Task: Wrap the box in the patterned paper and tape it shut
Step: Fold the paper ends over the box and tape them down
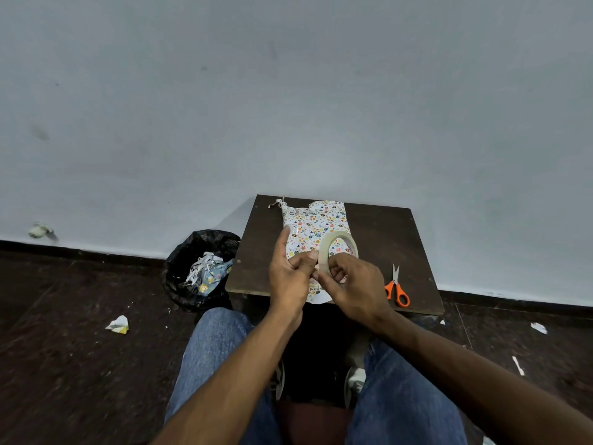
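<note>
— Head view first: where was the box?
— The box (316, 228), covered in the patterned paper (327, 216), lay on the dark desk (385, 239), just beyond both hands and partly hidden behind them.
— And the hands?
— The right hand (356, 285) was curled around the near edge of the tape roll (338, 252), holding it upright above the box. The left hand (288, 274) pinched at the roll's edge with thumb and bent fingers, while its index finger pointed up, away from the roll. The two hands touched at the tape.
— Anything near them?
— Orange-handled scissors (397, 289) lay on the desk just to the right of the right hand. A black-lined bin (200, 268) of paper scraps stood on the floor to the left of the left hand.
</note>
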### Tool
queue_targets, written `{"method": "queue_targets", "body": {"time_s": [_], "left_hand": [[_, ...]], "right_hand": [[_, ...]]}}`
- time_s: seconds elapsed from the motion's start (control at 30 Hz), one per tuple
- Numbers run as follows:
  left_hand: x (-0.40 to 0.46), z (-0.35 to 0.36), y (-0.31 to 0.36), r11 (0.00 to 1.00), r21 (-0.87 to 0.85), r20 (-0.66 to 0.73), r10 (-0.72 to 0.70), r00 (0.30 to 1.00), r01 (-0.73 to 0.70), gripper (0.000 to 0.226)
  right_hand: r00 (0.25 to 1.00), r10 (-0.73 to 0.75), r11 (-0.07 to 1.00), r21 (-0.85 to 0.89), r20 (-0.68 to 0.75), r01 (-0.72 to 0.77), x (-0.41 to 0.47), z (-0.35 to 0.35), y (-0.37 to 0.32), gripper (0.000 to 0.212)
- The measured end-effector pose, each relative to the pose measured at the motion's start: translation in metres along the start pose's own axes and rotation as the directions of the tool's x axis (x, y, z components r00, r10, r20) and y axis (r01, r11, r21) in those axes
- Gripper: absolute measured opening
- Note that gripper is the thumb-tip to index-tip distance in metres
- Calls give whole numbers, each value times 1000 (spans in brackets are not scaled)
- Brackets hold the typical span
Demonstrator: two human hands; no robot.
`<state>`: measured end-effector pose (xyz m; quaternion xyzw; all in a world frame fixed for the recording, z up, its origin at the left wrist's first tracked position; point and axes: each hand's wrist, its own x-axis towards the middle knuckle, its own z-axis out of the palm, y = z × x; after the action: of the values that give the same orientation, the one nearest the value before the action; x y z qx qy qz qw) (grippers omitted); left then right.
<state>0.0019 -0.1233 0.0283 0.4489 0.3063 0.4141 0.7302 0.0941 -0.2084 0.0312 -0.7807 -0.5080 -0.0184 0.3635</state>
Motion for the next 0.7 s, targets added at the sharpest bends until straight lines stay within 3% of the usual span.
{"method": "queue_targets", "body": {"time_s": [0.1,0.23,0.4,0.53,0.7], "left_hand": [[3,-3,-5,994,106,10,-19,1000,18,62],[4,-9,-12,974,216,0,-62,998,60,62],[-2,-10,-12,948,316,32,-40,999,28,54],[-4,-9,-7,953,298,53,-71,996,52,52],[-5,-11,1,963,247,57,-128,990,110,46]], "right_hand": [[997,63,996,-61,45,-60,0,-7,11,29],[970,221,932,-315,105,-178,7,-23,49,27],[962,225,804,-586,152,-96,19,-37,104,20],[960,214,754,-656,183,-43,27,-35,121,35],[893,354,727,-683,279,-75,29,-18,127,21]]}}
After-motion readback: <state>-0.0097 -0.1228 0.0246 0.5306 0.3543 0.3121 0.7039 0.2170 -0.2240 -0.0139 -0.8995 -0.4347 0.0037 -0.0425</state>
